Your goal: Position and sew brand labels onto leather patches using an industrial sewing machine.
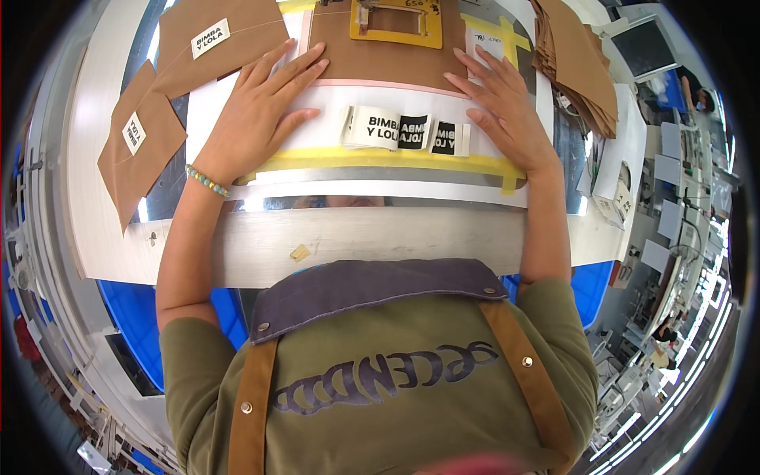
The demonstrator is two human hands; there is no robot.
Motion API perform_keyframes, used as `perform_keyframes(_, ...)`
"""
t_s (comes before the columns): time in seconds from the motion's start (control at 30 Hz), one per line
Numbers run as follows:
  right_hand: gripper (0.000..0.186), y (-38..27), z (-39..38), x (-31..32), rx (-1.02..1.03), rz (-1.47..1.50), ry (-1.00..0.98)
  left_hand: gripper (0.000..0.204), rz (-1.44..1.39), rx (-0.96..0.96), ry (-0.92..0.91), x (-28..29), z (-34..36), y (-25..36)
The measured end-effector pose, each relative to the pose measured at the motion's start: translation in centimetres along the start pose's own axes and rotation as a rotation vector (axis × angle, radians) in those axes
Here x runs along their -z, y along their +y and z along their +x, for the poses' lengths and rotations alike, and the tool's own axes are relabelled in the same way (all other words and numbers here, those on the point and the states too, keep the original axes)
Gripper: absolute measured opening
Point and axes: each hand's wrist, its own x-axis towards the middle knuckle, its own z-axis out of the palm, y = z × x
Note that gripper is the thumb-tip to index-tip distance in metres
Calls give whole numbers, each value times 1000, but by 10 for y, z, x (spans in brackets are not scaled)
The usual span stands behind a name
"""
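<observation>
A brown panel [388, 67] lies flat with a pink edging along its near and left sides. Fingertips of my left hand [257, 99] rest at its left edge, the fingers spread. My right hand [507, 111] lies at the right edge, its fingers also apart. Neither hand grips anything. On the panel's far part sits a yellow clamp frame [396, 39] with a rectangular opening. Just before the panel, a folded strip of black and white labels [372, 127] lies on a white sheet [317, 138] bordered by yellow tape [317, 158].
To the left are brown pieces [166, 158] with white labels attached, joined by a thread. A stack of brown pieces [582, 67] stands at the right, near a white box [621, 150] holding labels. Blue bins [131, 313] show below the pale table edge [372, 237].
</observation>
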Motion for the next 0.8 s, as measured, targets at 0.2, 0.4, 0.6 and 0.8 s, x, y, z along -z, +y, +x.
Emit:
perform_keyframes(0.2,51,-3,-2,2,-36,-1,-22,58,-14,14,47,3,-3,-3)
perform_keyframes(0.4,55,-5,-1,3,-37,-45,-41,52,0,-31,144,5,-6,-1)
perform_keyframes(0.6,58,-6,0,3,-56,-58,-57,53,-61,-14,55,5,-9,-1)
perform_keyframes(0.8,59,-7,0,3,-54,-59,-58,51,-55,-19,63,4,-8,0)
